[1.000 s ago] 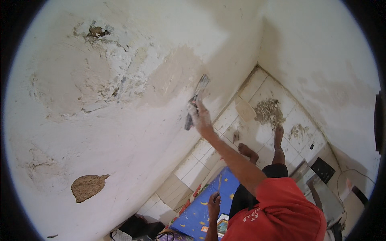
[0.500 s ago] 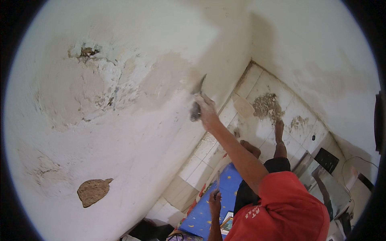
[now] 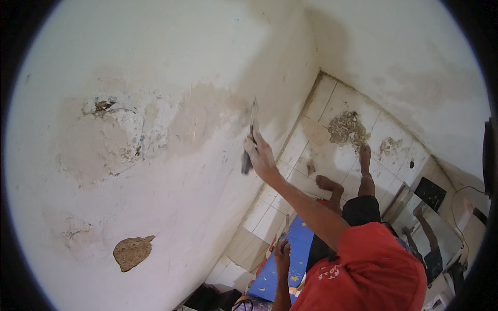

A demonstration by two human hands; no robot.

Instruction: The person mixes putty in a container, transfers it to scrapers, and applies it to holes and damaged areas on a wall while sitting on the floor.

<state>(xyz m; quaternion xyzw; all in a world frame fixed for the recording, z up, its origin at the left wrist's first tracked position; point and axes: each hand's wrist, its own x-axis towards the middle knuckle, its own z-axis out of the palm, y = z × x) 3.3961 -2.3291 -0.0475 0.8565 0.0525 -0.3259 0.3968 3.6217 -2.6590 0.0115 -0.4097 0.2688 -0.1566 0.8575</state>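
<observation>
My right hand (image 3: 261,156) is wrapped round the dark handle of a putty knife (image 3: 253,120). Its thin blade points up, nearly edge-on, close to a beige smoothed patch (image 3: 194,116) on the white wall (image 3: 171,199). Whether the blade touches the wall I cannot tell. Lower down, my left hand (image 3: 282,255) is closed round the dark grip of a narrow tool (image 3: 287,224) with a thin pale upright blade; its exact kind is unclear. Left of the patch are a rough damaged area (image 3: 141,136) and a small hole (image 3: 104,105). A bare brown hollow (image 3: 133,253) lies lower on the wall.
Rubble (image 3: 346,128) lies on the white floor tiles (image 3: 332,155) near the corner, close to my bare feet. A blue mattress (image 3: 293,243) lies beside my legs. A mirror (image 3: 425,228) leans at the right, with a dark panel (image 3: 430,195) and a cable beside it.
The putty knife has turned from showing its broad blade to nearly edge-on. My left hand has shifted slightly right in view. The whole view has moved a little.
</observation>
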